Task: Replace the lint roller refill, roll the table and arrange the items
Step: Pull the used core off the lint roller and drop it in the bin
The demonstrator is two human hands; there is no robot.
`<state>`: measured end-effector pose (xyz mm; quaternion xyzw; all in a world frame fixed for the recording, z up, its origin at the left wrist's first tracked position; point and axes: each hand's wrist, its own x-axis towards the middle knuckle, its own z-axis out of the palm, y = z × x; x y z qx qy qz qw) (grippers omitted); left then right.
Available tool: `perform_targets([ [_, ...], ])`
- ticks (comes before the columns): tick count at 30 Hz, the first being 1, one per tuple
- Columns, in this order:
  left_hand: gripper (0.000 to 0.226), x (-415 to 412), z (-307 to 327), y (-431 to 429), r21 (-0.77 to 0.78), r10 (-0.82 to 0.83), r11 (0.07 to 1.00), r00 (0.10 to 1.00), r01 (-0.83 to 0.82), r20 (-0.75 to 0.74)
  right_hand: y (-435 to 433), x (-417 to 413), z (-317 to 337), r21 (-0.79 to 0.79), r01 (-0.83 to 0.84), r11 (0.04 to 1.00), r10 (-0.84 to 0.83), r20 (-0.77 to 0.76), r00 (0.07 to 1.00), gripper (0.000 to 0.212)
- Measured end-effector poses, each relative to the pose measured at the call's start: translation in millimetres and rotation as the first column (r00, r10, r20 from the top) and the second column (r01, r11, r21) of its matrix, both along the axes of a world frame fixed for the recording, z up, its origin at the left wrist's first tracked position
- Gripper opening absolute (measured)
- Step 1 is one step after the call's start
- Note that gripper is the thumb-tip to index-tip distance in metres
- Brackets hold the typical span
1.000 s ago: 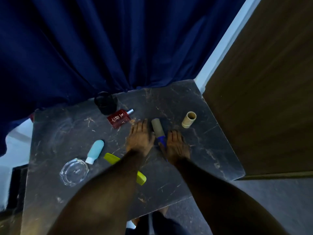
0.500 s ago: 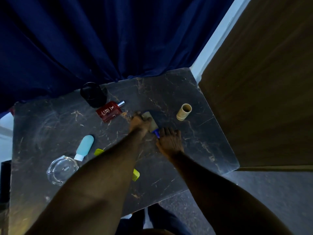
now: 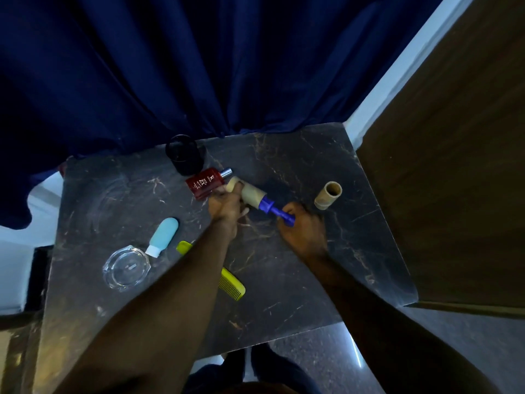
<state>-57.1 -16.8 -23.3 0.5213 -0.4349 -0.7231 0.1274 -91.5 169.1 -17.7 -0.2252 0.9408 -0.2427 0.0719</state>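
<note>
1. You have the lint roller up off the desk now. A second ago it lay flat between your hands; now it is lifted and angled, tan roll toward the far left, blue handle toward the right.
2. Your right hand is wrapped around the end of that blue handle, gripping it firmly.
3. Your left hand is closed on the far end of the tan roll, with a finger showing at its open tip. That hand was resting flat on the desk a moment back, so the change is clear: you have gone from pressing to holding.
4. My read: two hands pulling at opposite ends means you are about to slide the roll along the spindle. Whether it is coming off or seating on, I cannot tell.
5. The cardboard tube stands just beyond your right hand, well clear of the roller.
6. The red perfume bottle lies just beside your left hand, with the black cup behind it. Watch that bottle if the roll jumps free.
7. The blue squeeze bottle, glass ashtray and green comb sit scattered on the left, still waiting to be arranged. Rolling the desk comes first.
</note>
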Motion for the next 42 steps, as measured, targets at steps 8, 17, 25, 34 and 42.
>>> perform_targets([
  [8,0.026,44.2,52.9,-22.4,0.143,0.209,0.974,0.934,-0.174,-0.289,-28.3,-2.6,51.4,-0.608,0.342,0.716,0.096,0.572,0.815,0.02],
  [17,0.022,110.9,114.6,-42.5,0.039,0.248,0.965,0.847,-0.261,-0.471,-84.9,27.9,119.0,-0.71,0.629,0.317,0.46,0.695,0.552,0.016],
  [25,0.042,151.7,138.1,-55.4,0.021,0.238,0.958,0.747,-0.287,-0.621,-130.3,43.1,135.4,-0.687,0.671,0.279,0.559,0.684,0.468,0.021],
  [34,0.037,194.4,150.7,-76.2,0.122,0.349,0.924,0.668,-0.362,-0.657,-159.0,74.6,152.6,-0.721,0.585,0.372,0.5,0.686,0.529,0.007],
  [42,0.027,244.3,175.5,-106.8,-0.125,0.254,0.919,0.804,-0.374,-0.538,-194.4,118.8,176.2,-0.81,0.479,0.338,0.526,0.584,0.618,0.023],
])
